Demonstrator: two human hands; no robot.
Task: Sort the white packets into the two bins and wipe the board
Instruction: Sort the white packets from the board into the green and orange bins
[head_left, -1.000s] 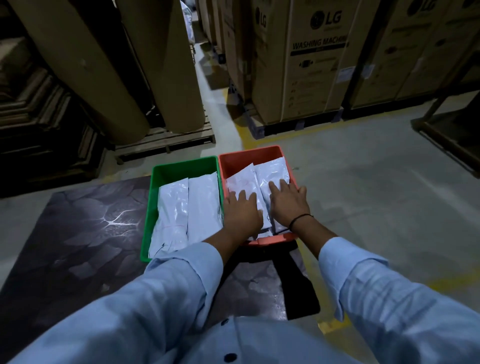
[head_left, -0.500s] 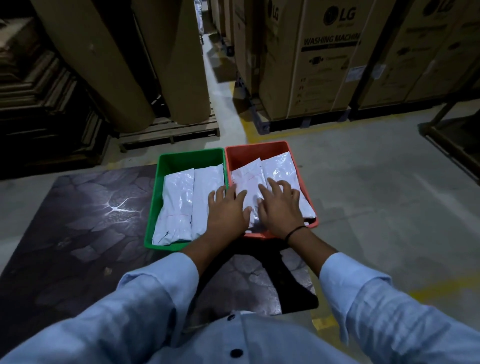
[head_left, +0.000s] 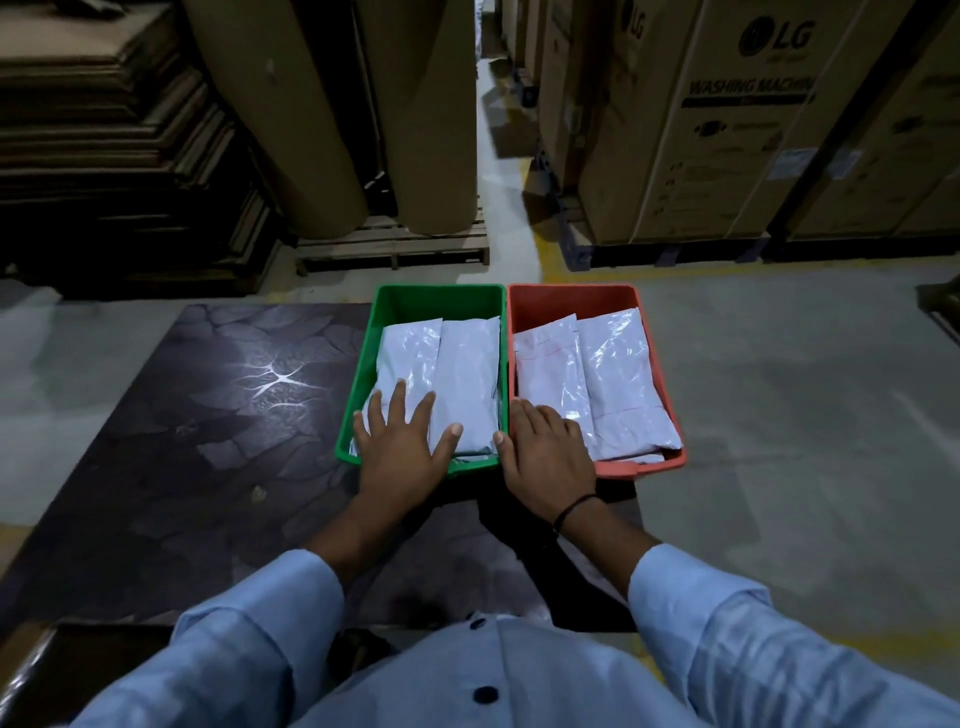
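The left hand (head_left: 402, 447) had crossed into the green plastic bin (head_left: 439, 292), spread flat on its glossy white packets (head_left: 467, 374); the right hand (head_left: 548, 452) lay flat in the orange-red plastic bin (head_left: 571, 304). Sorting seemed done; wiping the dark marbled board (head_left: 208, 415) remained.

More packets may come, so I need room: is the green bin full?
Not full. The packets lie side by side in the green bin, their tops below its rim, with the far wall bare above them.
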